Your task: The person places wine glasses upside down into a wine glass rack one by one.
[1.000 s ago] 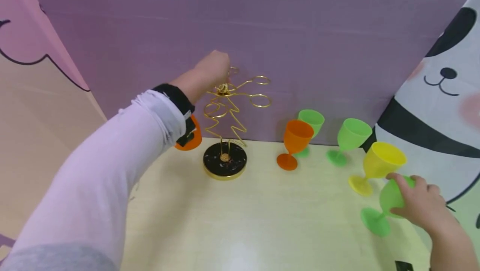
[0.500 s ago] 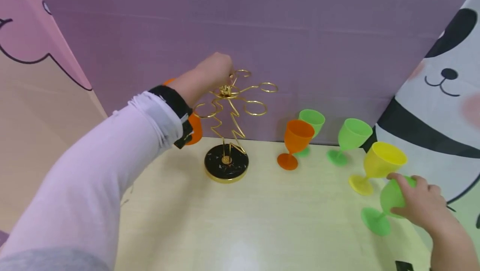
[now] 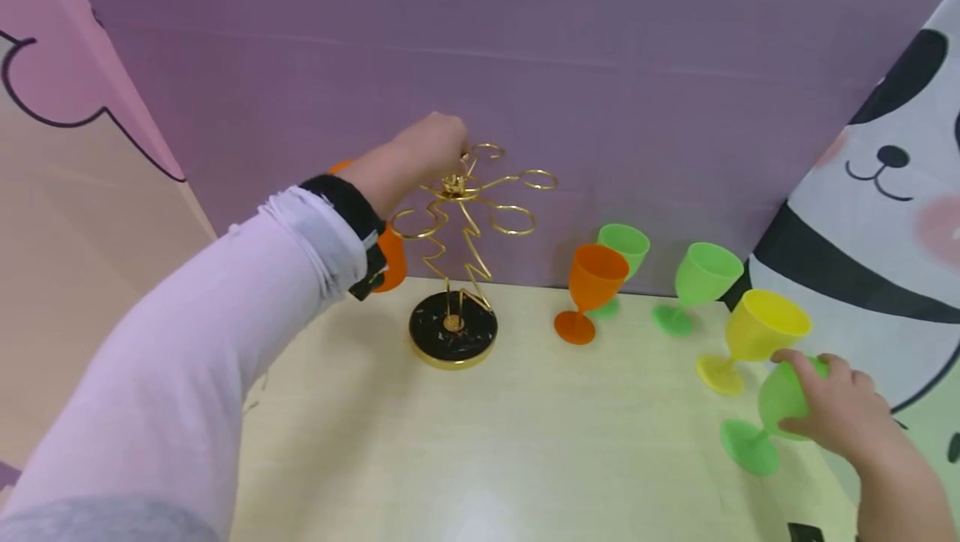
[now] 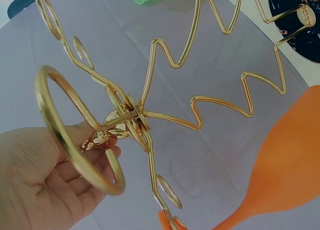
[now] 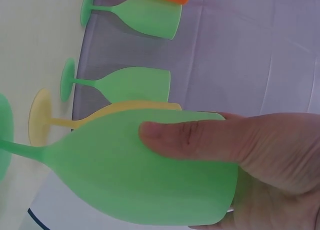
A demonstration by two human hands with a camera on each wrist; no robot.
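My left hand (image 3: 429, 144) holds the decorative knob at the top of a gold wire goblet rack (image 3: 431, 329), which has ring-ended arms, zigzag stems and a round black base. In the left wrist view the fingers curl round that gold knob (image 4: 114, 125). An orange goblet (image 4: 287, 162) hangs bowl-down on the rack, partly hidden by the left wrist in the head view. At the right, my right hand (image 3: 847, 409) grips the bowl of a green goblet (image 3: 780, 400) from above. That goblet stands upright, its foot over the table, thumb across the bowl in the right wrist view.
Behind the held goblet stands a yellow goblet (image 3: 765, 325), then a green goblet (image 3: 705, 275). Another green goblet (image 3: 630, 246) stands partly behind an orange goblet (image 3: 596, 275). A purple backdrop (image 3: 525, 92) borders the pale table (image 3: 525, 442), with a panda print (image 3: 862, 275) at right.
The gold rack has turned and shifted slightly right and toward me, with the left hand on its top. The hanging orange goblet now shows above the left wrist. The right hand stays put.
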